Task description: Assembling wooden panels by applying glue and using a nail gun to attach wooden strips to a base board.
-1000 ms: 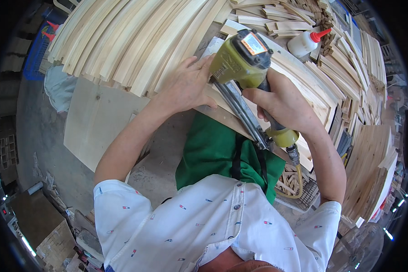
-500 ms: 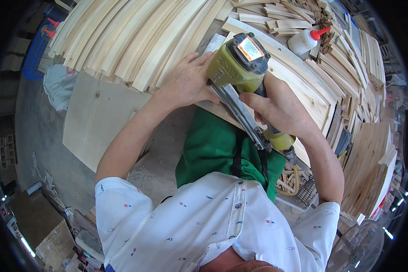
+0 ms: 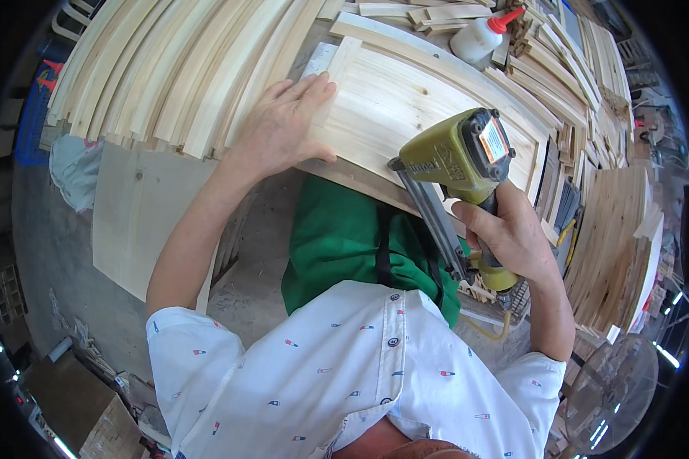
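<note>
Head view: nail gun (image 3: 461, 157) against wooden panel (image 3: 406, 107)

Your grey workbench (image 3: 323, 55) carries a pale wooden framed panel (image 3: 406, 107), curved pale wood slats (image 3: 176, 69), perhaps touching it

Single head-worn fisheye view, looking steeply down over own chest at workbench (image 3: 406, 99). Close range: left hand (image 3: 283, 126) and right hand (image 3: 509, 233) fill centre. Edges bend toward rim; floor visible lower left.
</note>
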Available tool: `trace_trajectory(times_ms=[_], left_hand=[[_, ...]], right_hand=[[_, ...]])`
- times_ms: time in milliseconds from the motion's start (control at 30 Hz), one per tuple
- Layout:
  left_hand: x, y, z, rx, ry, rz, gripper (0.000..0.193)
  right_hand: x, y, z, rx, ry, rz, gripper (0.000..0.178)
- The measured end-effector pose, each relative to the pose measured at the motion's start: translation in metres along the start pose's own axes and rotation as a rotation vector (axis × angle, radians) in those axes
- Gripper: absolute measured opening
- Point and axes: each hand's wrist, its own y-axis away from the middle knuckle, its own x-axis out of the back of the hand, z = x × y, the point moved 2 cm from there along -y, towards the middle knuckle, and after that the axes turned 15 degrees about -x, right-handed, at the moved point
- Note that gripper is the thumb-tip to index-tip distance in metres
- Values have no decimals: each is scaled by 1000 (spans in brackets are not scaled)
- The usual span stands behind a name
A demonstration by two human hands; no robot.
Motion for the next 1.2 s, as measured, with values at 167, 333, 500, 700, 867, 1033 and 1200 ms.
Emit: trace_trajectory(times_ms=[167,333,500,700,867,1033,1200], left_hand=[[1,-13,5,-88,-104,-22,110],[-11,-33,9,-104,-68,-68,108],[-39,-69,14,-251,66,111,70],[-63,-91,22,-256,139,47,72],[-48,-100,24,-269,-32,-19,94],[-51,-163,43,-417,-42,-24,97],[-64,-207,51,-500,-60,-19,100]], right_hand=[[-1,3,6,-8,146,35,31],[8,18,20,4,79,65,33],[26,32,47,-142,28,110,27],[38,37,69,-57,179,223,36],[50,87,94,-251,-66,194,35],[73,141,130,-409,-164,374,33],[87,159,150,-407,-225,463,34]])
